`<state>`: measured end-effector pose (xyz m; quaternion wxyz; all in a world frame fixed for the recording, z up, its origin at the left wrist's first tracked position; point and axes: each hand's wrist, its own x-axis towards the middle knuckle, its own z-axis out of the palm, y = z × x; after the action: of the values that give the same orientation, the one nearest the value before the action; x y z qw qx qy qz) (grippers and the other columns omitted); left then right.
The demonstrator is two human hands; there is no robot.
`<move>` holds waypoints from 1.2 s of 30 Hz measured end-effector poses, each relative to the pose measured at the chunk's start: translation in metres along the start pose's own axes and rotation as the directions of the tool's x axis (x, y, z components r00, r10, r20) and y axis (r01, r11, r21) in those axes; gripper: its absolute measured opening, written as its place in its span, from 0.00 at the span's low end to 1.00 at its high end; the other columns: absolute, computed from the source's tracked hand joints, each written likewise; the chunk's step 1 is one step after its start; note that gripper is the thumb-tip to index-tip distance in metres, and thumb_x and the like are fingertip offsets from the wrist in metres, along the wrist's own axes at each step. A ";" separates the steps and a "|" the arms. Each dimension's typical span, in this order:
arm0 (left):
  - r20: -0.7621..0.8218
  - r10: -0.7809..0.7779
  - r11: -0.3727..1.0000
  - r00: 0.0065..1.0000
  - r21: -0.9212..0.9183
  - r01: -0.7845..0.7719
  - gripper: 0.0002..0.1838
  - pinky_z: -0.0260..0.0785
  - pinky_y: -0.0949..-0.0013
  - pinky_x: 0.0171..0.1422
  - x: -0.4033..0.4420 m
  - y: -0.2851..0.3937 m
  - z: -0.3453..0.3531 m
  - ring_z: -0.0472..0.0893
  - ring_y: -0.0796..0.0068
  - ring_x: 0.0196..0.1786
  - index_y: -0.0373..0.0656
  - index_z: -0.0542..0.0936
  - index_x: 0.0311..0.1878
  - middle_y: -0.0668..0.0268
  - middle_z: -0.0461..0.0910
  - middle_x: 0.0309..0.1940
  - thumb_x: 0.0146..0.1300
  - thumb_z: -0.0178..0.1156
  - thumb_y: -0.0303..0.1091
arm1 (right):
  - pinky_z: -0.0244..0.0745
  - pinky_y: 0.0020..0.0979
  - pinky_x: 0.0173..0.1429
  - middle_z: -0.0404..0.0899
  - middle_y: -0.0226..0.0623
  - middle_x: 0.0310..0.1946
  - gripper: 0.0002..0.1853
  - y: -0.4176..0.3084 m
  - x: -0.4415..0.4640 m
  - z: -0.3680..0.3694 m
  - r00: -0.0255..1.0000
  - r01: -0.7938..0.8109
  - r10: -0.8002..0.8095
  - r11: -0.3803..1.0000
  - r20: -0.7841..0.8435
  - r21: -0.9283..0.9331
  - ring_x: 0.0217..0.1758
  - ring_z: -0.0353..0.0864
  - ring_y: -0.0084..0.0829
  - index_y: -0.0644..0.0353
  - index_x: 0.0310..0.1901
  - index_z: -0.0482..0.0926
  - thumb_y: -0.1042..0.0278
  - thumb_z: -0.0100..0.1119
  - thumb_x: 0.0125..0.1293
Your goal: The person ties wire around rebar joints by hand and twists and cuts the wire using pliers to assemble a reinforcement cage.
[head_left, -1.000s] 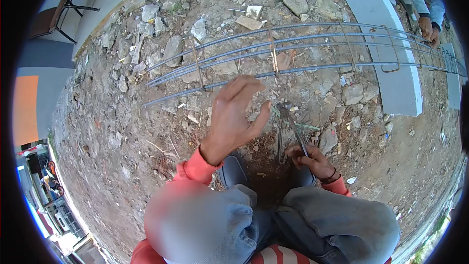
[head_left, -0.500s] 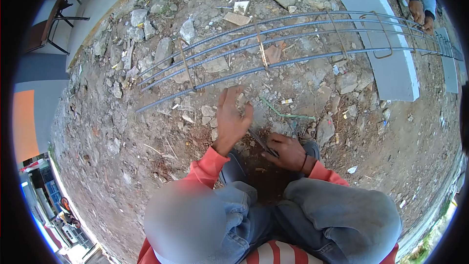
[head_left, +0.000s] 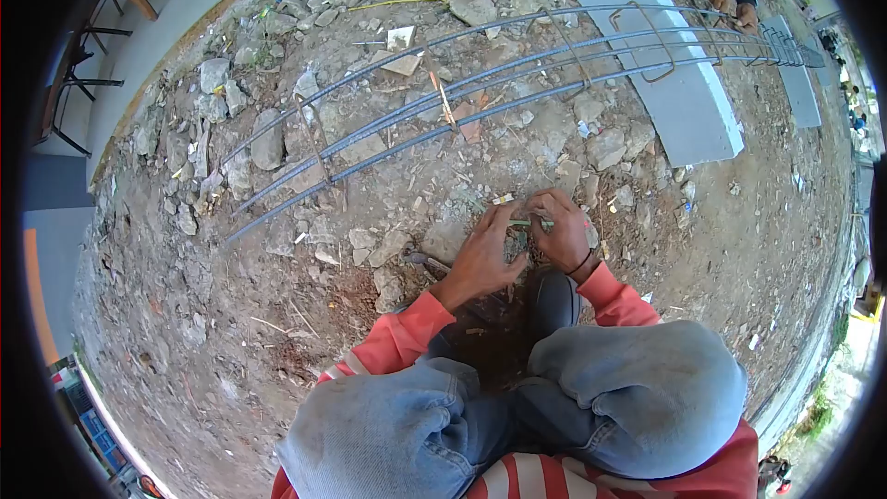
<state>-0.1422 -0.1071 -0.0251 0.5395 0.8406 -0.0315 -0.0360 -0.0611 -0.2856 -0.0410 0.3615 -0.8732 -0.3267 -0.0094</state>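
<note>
Both hands are low over the dirt in front of my knees. My right hand (head_left: pixel 560 233) has its fingers bent round a thin green strip (head_left: pixel 522 222). Facing it, my left hand (head_left: pixel 487 254) is curved with thumb and fingers apart, its fingertips close to the strip's left end; whether they touch is unclear. On the ground just left of my left wrist lies a dark metal hand tool (head_left: pixel 423 260), partly hidden by that hand. Beyond my hands stretches a rebar cage (head_left: pixel 383 150), long ribbed bars with square stirrups (head_left: pixel 446 100) spaced along them.
Another person's hands (head_left: pixel 730 2) are at the cage's far right end. Pale boards (head_left: pixel 651 83) lie under the bars there. Broken stones (head_left: pixel 268 140) and debris cover the ground. Chairs (head_left: pixel 83 60) stand on a paved strip at upper left.
The dark tool has left my right hand and lies on the ground. Both hands have moved right and come together at the green strip. The view has shifted.
</note>
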 end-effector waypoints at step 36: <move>0.331 0.008 0.375 0.944 -0.876 0.304 0.17 0.75 0.77 0.42 0.104 0.108 -0.091 0.80 0.84 0.36 0.36 0.81 0.57 0.71 0.81 0.31 0.78 0.55 0.39 | 0.79 0.27 0.53 0.80 0.32 0.45 0.14 -0.075 0.042 -0.154 0.827 -0.535 0.197 0.559 0.526 0.633 0.49 0.81 0.22 0.62 0.52 0.73 0.68 0.64 0.72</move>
<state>-0.0320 -0.0790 0.1079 0.8969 0.3868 -0.0061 -0.2145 -0.0374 -0.3207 0.1299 0.6119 -0.6708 -0.1719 0.3822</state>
